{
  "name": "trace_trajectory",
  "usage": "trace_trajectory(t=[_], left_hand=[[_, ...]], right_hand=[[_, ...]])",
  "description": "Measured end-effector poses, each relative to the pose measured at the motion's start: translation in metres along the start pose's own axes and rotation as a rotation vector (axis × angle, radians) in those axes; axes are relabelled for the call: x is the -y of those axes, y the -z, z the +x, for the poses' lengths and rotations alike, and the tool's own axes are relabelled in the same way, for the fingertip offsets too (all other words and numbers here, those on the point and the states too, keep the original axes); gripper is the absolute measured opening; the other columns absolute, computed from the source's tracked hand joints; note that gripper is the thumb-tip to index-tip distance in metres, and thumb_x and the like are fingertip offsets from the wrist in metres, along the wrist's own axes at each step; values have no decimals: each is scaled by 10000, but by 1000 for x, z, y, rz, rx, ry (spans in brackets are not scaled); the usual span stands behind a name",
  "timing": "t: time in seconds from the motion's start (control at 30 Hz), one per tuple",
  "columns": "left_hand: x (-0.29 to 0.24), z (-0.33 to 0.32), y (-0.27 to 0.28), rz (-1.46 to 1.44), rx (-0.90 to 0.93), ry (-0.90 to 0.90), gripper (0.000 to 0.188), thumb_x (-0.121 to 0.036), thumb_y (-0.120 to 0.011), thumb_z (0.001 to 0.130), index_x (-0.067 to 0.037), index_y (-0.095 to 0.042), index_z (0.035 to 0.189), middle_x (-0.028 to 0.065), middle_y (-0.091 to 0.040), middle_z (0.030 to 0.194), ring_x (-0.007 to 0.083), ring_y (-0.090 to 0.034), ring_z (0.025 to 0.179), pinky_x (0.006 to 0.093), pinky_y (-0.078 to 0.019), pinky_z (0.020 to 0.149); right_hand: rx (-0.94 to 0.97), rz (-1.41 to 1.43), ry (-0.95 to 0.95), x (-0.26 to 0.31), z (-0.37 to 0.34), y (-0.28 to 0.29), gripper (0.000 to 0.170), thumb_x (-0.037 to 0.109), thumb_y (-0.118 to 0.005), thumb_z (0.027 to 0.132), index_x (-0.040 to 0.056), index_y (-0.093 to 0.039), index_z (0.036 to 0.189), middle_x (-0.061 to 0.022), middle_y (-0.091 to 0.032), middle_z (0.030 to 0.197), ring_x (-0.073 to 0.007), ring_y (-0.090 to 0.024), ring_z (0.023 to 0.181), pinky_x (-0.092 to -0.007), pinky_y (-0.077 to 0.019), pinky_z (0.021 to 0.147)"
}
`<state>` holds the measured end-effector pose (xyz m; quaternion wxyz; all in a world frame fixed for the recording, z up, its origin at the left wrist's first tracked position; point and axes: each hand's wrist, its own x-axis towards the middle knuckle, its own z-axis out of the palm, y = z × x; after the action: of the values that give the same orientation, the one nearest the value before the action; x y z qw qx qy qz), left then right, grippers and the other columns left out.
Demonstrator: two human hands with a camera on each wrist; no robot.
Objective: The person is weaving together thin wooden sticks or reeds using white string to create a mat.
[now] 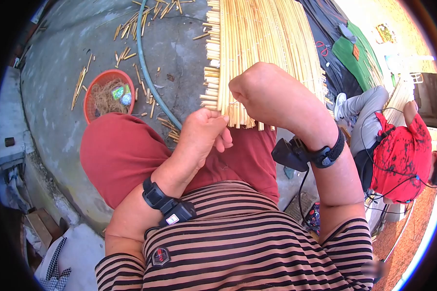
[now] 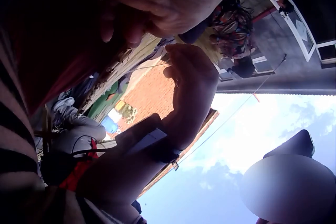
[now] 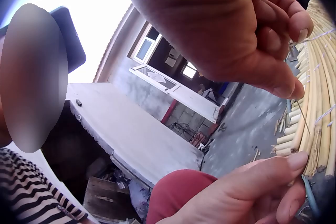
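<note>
A mat of pale straw-coloured reeds (image 1: 267,39), bound with thin white ties, stretches away from the person's lap. My left hand (image 1: 201,131) pinches at the near left corner of this mat, thumb against the reed ends, other fingers loosely curled. Just above it, my right hand (image 1: 264,89) bends down over the reeds. In the right wrist view its thumb and forefinger pinch a thin strand (image 3: 304,117), which runs down to the reeds beside the left thumb (image 3: 297,161). The left wrist view shows the right hand (image 2: 194,71) raised, with the strand stretched from its fingertips.
An orange-red basket (image 1: 88,106) of tangled fibre stands at the left. Cut reed pieces (image 1: 127,54) lie scattered on the concrete around a blue hose (image 1: 142,53). At the right, another person in a red shirt (image 1: 398,165) sits near a green cloth (image 1: 347,56).
</note>
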<state>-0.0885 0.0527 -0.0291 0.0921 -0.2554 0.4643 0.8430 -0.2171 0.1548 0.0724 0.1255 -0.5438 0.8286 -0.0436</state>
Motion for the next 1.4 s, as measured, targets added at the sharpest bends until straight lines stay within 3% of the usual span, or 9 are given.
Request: trace_trajectory(t=[0.27, 0.47, 0.7, 1.07, 1.17, 1.4], left_hand=[[1, 2, 0, -14, 5, 11, 158, -146, -566, 920, 5, -520, 913, 86, -614, 634, 141, -548, 437, 221, -449, 425], [-1, 1, 0, -4, 17, 8, 184, -161, -581, 920, 11, -515, 924, 90, -613, 635, 134, -532, 419, 216, -452, 425], [-2, 2, 1, 51, 26, -11, 181, -145, -577, 917, 22, -506, 915, 90, -592, 617, 119, -497, 414, 281, -542, 526], [2, 1, 3, -3, 40, -54, 149, -116, -573, 912, 18, -507, 902, 91, -594, 621, 121, -495, 420, 290, -544, 532], [2, 2, 3, -11, 36, -54, 147, -113, -577, 909, 18, -511, 899, 93, -597, 622, 122, -499, 419, 285, -539, 525], [-1, 0, 1, -9, 12, -30, 141, -113, -587, 904, 8, -516, 888, 102, -607, 625, 123, -509, 419, 272, -524, 501]], right_hand=[[9, -159, 77, 10, 4, -4, 21, 49, -605, 711, 40, -622, 717, -153, -610, 629, -324, -638, 644, -421, -508, 588], [61, -281, 44, 17, -1, 8, 102, 36, -624, 657, 63, -658, 749, -146, -626, 663, -308, -645, 659, -394, -503, 574], [62, -245, 80, 16, -4, 3, 125, 14, -614, 643, 56, -660, 752, -143, -625, 662, -319, -641, 679, -414, -508, 615], [15, -215, 68, 11, -9, -7, 150, 3, -611, 620, 53, -651, 755, -132, -633, 693, -320, -633, 685, -412, -506, 624], [-45, -240, 116, 9, -7, -10, 79, 123, -669, 639, 57, -682, 680, -140, -644, 649, -297, -667, 638, -378, -536, 584], [-46, -236, 93, 12, -6, -12, 67, 93, -652, 632, 61, -668, 689, -133, -635, 648, -297, -655, 643, -385, -521, 584]])
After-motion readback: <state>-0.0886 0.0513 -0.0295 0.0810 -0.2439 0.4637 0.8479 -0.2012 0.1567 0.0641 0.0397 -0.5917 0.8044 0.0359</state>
